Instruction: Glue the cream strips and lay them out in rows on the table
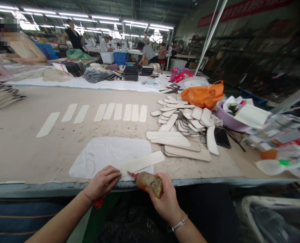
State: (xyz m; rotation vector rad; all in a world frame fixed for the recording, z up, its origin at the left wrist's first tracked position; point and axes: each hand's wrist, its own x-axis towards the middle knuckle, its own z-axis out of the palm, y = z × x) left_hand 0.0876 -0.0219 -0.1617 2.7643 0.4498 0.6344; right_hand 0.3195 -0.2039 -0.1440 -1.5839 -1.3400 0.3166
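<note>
Fingers of left hand [103,182] pinch the near end of pale strip [142,162], which lies on white cloth [101,155] at the table [20,152] edge. Right hand [166,200] wraps brown bottle [150,182], red nozzle at the strip end; label unreadable, palm hidden. Strip pile [182,121] to the right. Busy workshop behind, blurred.

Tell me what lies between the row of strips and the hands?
Head view: a white cloth, flat on the table, one long strip across its near edge.

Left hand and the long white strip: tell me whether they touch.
Touching. The head view shows the left hand pinning the near end of the long white strip with its fingertips.
</note>
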